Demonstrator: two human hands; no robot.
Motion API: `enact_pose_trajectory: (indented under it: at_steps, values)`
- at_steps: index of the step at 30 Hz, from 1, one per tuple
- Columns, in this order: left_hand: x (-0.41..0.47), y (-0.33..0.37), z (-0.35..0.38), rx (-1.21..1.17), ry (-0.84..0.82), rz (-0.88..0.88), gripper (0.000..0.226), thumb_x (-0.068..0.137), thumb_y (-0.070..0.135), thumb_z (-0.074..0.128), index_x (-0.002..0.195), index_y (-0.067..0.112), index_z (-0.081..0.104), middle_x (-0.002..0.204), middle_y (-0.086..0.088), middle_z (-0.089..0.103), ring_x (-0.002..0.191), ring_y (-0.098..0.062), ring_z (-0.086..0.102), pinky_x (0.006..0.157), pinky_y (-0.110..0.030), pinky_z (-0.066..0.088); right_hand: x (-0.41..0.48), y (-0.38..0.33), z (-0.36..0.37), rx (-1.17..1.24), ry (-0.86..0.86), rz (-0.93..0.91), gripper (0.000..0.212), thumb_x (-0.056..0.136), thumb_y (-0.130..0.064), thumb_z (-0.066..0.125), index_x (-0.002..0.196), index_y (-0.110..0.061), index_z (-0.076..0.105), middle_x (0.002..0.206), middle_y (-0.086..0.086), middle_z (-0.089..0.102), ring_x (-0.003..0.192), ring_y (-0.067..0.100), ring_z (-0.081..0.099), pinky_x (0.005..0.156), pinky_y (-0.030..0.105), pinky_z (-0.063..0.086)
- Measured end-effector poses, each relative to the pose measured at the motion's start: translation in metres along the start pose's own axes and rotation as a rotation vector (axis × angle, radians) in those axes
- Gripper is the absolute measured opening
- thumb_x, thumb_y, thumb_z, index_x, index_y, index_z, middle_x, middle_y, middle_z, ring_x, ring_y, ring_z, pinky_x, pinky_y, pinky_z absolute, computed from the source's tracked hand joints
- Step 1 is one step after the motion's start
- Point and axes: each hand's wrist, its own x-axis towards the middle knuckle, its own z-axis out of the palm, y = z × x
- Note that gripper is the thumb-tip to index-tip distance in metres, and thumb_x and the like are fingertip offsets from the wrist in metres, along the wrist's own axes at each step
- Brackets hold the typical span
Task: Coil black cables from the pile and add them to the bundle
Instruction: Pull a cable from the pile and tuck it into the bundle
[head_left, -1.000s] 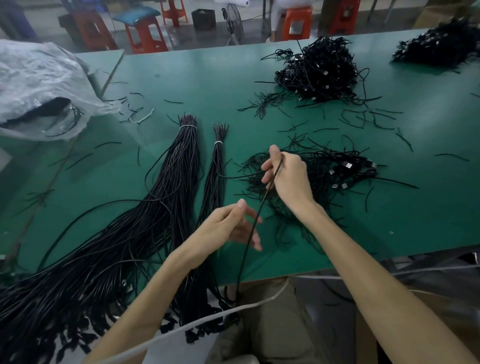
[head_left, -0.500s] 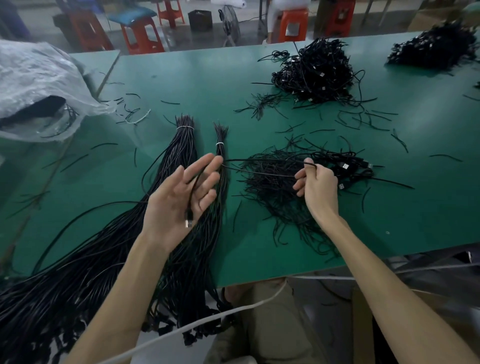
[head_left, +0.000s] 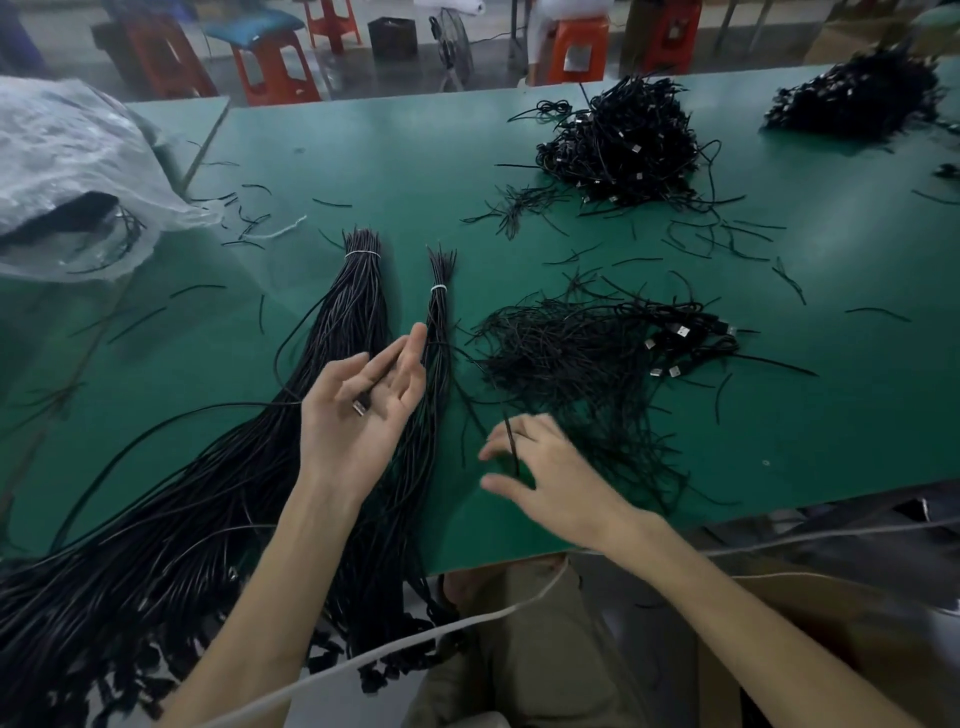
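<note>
My left hand (head_left: 363, 415) is palm-up over the small tied bundle (head_left: 438, 312), fingers nearly straight. A black cable (head_left: 511, 441) has its USB plug in that palm and passes between the fingers. My right hand (head_left: 550, 467), blurred, pinches a stretch of the same cable near the table's front edge. The loose pile of black cables (head_left: 587, 364) lies just right of both hands. A much thicker tied bundle (head_left: 358, 312) lies left of the small one and hangs over the table's edge.
On the green table (head_left: 395, 171), two more cable heaps sit far back (head_left: 623, 145) and at the far right (head_left: 857, 98). A clear plastic bag (head_left: 67, 166) lies at left. Short black offcuts are scattered about. Orange stools stand beyond the table.
My right hand came back from the pile toward the front edge, drawing the cable with it. My left hand stayed over the small bundle with the plug in its palm.
</note>
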Motion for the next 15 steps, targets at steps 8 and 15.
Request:
enact_pose_trajectory:
  at_steps: [8, 15]
  values:
    - [0.002, 0.002, -0.008, 0.526, -0.065, -0.04, 0.073, 0.073, -0.025, 0.043, 0.144, -0.01, 0.049, 0.143, -0.019, 0.056, 0.123, -0.017, 0.06, 0.077, -0.021, 0.049, 0.029, -0.018, -0.017, 0.52, 0.237, 0.184, 0.093, 0.092, -0.033, 0.075, 0.162, -0.021, 0.016, 0.14, -0.008, 0.049, 0.113, 0.003, 0.061, 0.101, 0.025, 0.051]
    - [0.005, 0.008, -0.015, 0.753, -0.177, -0.201, 0.069, 0.082, -0.02, 0.047, 0.148, 0.0, 0.049, 0.125, -0.013, 0.063, 0.105, -0.015, 0.062, 0.072, -0.024, 0.049, 0.035, -0.02, -0.017, 0.299, 0.212, 0.053, 0.033, 0.103, -0.034, 0.06, 0.132, -0.018, 0.06, 0.103, -0.008, 0.067, 0.089, 0.005, 0.064, 0.084, 0.032, 0.055]
